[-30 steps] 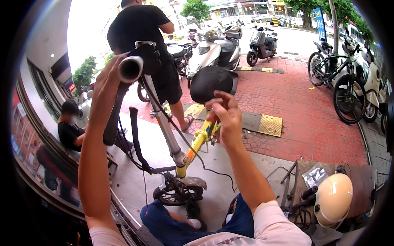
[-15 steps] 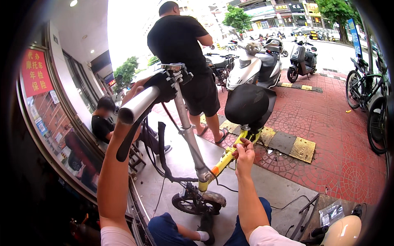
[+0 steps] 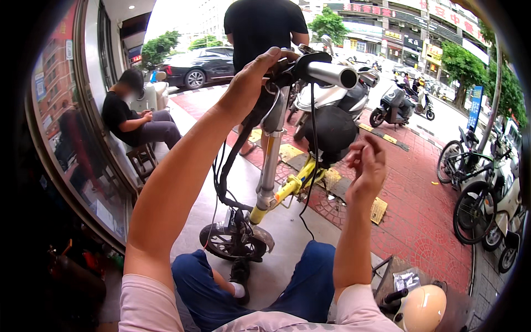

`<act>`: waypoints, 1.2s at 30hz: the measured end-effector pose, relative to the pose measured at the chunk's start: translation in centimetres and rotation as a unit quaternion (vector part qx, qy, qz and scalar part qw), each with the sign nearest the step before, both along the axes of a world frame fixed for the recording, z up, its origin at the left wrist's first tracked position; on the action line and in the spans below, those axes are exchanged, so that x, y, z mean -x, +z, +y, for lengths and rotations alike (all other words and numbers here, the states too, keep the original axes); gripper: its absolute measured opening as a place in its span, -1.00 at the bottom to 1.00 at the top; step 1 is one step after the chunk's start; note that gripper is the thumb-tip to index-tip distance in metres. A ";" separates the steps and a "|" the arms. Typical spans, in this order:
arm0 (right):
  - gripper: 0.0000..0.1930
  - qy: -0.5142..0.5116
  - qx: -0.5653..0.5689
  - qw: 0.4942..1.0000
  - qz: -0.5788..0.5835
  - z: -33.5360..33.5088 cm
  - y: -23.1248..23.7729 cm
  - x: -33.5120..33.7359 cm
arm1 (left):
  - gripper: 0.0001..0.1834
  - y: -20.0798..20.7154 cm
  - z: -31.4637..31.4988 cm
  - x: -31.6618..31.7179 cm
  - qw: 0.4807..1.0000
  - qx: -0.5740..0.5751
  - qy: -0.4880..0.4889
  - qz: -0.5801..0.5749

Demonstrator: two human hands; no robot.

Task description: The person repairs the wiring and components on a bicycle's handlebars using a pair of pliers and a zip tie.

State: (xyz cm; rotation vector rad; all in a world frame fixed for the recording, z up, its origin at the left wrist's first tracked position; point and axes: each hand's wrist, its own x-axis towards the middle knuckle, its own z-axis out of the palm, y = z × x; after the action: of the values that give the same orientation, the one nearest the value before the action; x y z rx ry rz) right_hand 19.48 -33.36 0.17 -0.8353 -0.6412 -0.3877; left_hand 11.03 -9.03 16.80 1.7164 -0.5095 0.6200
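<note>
In front of me stands a small folding bike with a yellow frame (image 3: 287,191), a silver stem (image 3: 269,163) and a black front wheel (image 3: 229,242). My left hand (image 3: 257,77) is wrapped over the left part of its handlebar (image 3: 332,74); the bare silver tube end points right, towards me. Dark cables (image 3: 223,182) hang from the bar beside the stem. My right hand (image 3: 368,166) is raised right of the black saddle (image 3: 332,133), touching nothing. Its fingers are bent and apart, and I see nothing in them.
A person in black (image 3: 263,33) stands just beyond the bike; another person (image 3: 130,108) sits at the left by the glass front. Scooters (image 3: 392,102) and bicycles (image 3: 475,188) are parked at the right. A cream helmet (image 3: 423,307) lies low at the right.
The handlebar has swung round, its bare tube end moving from left to right with my left hand on it. My right hand has moved up and right, away from the yellow frame.
</note>
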 end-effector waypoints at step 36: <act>-0.40 0.194 0.397 0.707 0.552 -8.4 23.4 7.9 | -0.38 4.9 3.9 -1.8 0.981 -0.178 -0.070 -0.030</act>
State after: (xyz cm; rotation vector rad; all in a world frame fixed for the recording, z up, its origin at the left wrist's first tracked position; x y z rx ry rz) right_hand 11.53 -41.76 23.56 -1.4999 0.2340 0.8509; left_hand 12.78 -5.15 21.74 1.9802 -0.8160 0.5006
